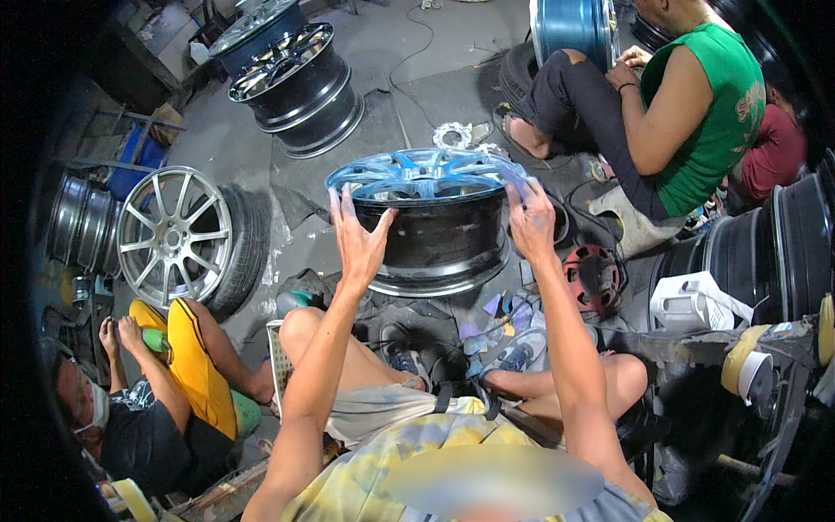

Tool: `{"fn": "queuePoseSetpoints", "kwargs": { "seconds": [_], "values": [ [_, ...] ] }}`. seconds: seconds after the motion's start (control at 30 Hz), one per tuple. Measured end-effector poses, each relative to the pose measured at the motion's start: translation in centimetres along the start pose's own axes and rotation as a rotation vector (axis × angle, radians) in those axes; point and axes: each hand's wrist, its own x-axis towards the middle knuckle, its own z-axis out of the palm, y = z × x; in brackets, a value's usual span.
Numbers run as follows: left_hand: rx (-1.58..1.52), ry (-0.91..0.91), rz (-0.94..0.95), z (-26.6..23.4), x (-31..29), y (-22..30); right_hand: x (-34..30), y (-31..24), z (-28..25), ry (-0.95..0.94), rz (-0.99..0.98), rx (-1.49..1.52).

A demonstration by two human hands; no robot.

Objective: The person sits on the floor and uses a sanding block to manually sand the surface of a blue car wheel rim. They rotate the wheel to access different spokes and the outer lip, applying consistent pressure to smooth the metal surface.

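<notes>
In front of me stands a wheel rim (435, 244), face up, with a dark barrel and blue-coated spokes that have whitish streaks. My left hand (357, 239) holds the left edge of its upper lip, with the fingertips up on the lip and the thumb against the side. On the opposite edge, my right hand (531, 217) grips the lip, its fingers bent over the top. Bluish smears show on the right hand. Some fingertips are hard to make out against the blue lip.
Left stands a silver spoked rim (174, 233) beside a tyre (242, 248). Further back are stacked rims (300, 87). One person (156, 391) sits at lower left, another in green (704, 113) at upper right. Abrasive scraps (500, 317) and a red slotted disc (594, 278) lie nearby.
</notes>
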Motion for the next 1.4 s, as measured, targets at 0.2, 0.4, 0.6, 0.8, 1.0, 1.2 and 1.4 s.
{"fn": "queuePoseSetpoints", "kwargs": {
  "seconds": [0.2, 0.4, 0.6, 0.8, 1.0, 1.2, 1.4],
  "values": [
    [-0.234, -0.106, -0.280, 2.2, 5.6, -2.3, 3.4, 0.9, 2.8, 0.010, -0.034, -0.128],
    [-0.379, -0.230, -0.317, 3.6, 10.8, -4.1, -4.4, -2.0, 1.4, -0.109, 0.091, -0.144],
    [-0.287, -0.232, -0.299, 4.2, 11.1, -5.4, -15.1, -5.9, 4.8, -0.392, 0.299, 0.266],
    [-0.291, -0.228, 0.053, 6.1, 9.6, -0.3, -17.0, -4.0, 4.7, -0.498, 0.302, 0.146],
    [-0.256, -0.131, 0.197, 5.3, 7.8, 1.5, -20.3, 4.7, 4.8, -0.237, 0.649, 0.103],
    [0.050, -0.270, -0.093, -3.3, -0.5, 1.6, -19.6, 5.7, 9.7, -0.303, 0.640, -0.075],
    [0.231, -0.339, -0.107, -5.3, -5.2, -4.9, -20.2, 2.9, 12.1, -0.268, 0.632, 0.024]
  ]
}}
